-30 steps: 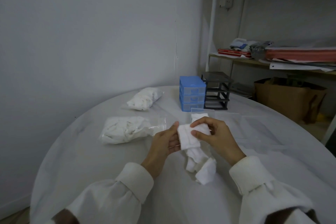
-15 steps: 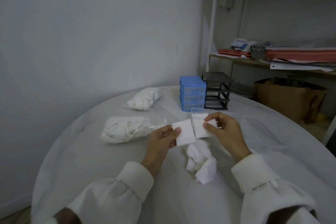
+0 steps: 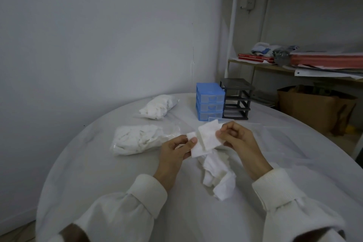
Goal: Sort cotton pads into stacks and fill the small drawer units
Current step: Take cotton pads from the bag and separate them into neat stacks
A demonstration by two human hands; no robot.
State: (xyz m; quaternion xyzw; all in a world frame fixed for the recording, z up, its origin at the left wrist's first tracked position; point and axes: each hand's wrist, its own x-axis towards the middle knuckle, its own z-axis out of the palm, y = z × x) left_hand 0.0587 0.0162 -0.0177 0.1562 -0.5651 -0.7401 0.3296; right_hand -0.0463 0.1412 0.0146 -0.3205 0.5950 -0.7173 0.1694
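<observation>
Two square cotton pads (image 3: 204,140) are held above a round white table (image 3: 98,173), near its middle. The left hand (image 3: 174,152) pinches the lower pad by thumb and curled fingers; the right hand (image 3: 234,138) pinches the upper pad's right edge. A neat stack is best made if edges are squared before the pads are set down, and the grip is kept light. A loose heap of pads (image 3: 218,175) lies just below. The blue drawer unit (image 3: 210,101) stands at the far side; whether its drawers hold anything cannot be made out.
</observation>
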